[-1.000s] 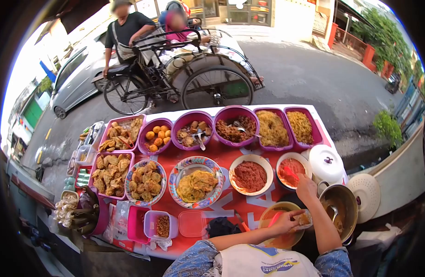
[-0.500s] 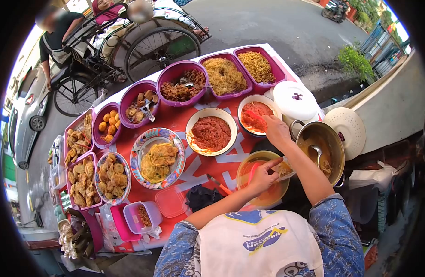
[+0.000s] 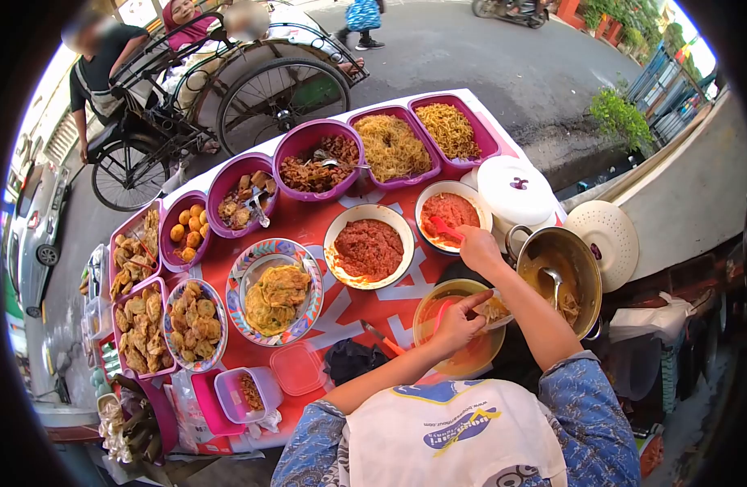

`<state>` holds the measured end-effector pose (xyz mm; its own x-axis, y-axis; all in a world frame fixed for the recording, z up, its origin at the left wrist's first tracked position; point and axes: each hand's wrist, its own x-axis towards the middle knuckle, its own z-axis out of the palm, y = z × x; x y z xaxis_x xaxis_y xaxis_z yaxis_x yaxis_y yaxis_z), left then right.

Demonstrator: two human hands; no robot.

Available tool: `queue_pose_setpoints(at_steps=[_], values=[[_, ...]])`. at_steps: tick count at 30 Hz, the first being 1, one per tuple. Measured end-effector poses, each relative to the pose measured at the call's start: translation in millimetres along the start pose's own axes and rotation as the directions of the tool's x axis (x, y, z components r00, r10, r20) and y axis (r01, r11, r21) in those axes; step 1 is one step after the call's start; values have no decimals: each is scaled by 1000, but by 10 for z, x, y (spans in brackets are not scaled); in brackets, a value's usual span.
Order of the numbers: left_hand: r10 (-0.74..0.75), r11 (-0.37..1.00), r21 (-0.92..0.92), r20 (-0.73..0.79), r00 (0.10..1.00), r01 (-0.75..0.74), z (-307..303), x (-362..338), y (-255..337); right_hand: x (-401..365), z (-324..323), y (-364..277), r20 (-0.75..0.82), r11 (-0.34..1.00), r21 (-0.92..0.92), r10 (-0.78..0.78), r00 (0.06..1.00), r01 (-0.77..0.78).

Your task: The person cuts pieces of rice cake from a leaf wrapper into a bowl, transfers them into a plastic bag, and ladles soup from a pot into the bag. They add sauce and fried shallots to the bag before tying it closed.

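A red spoon (image 3: 441,229) rests with its tip in the chilli paste of the white-rimmed bowl (image 3: 420,213), right of centre in the frame. The right hand (image 3: 479,247) has its grip closed round the spoon's handle. Just below, the left hand (image 3: 457,322) pinches a small clear packet of food (image 3: 494,309) between thumb and fingers, with the forefinger stretched out along its edge. It holds the packet over the yellow bowl of orange sauce (image 3: 418,312).

The work looks to be at the scooping stage, with paste being taken up on the spoon. Carrying it to the packet calls for a level spoon and a steady pinch, since the way leads over two bowl rims.

At the right stands a steel pot (image 3: 591,284) with a ladle (image 3: 553,280) in it, and a white lid (image 3: 515,191) lies above. The red worktop (image 3: 341,312) also carries a purple tub of noodles (image 3: 356,130) at the top and fritters (image 3: 138,325) at the left.
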<state>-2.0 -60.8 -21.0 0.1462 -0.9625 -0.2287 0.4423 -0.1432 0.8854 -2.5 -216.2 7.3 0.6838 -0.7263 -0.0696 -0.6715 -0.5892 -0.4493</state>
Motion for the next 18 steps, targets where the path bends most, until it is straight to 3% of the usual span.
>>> queue_pose_setpoints(at_steps=[3, 5, 6, 8, 9, 11, 18], values=[[2, 1000, 0, 11, 1000, -2, -5, -22, 76, 23, 104, 89, -49, 1000, 18, 11, 999, -10], [-8, 1000, -1, 10, 1000, 8, -10, -9, 57, 58, 162, 141, 60, 976, 200, 73, 995, -84], [-24, 1000, -3, 9, 1000, 24, -8, -9, 52, 75, 157, 121, 58, 976, 200, 73, 996, -83], [-13, 1000, 6, 9, 1000, 13, 0, -4, 55, 126, 152, 74, 269, 808, 489, 218, 938, -328], [-3, 1000, 14, 7, 1000, 3, 8, -10, 52, 142, 137, 85, 270, 808, 488, 220, 937, -330], [-7, 1000, 12, 17, 1000, 6, -3, -10, 20, 172, 96, 116, 478, 449, 742, 166, 863, -498], [26, 1000, 5, 27, 999, -26, -28, 23, -107, -124, -284, 131, 434, 310, 847, 65, 899, -432]])
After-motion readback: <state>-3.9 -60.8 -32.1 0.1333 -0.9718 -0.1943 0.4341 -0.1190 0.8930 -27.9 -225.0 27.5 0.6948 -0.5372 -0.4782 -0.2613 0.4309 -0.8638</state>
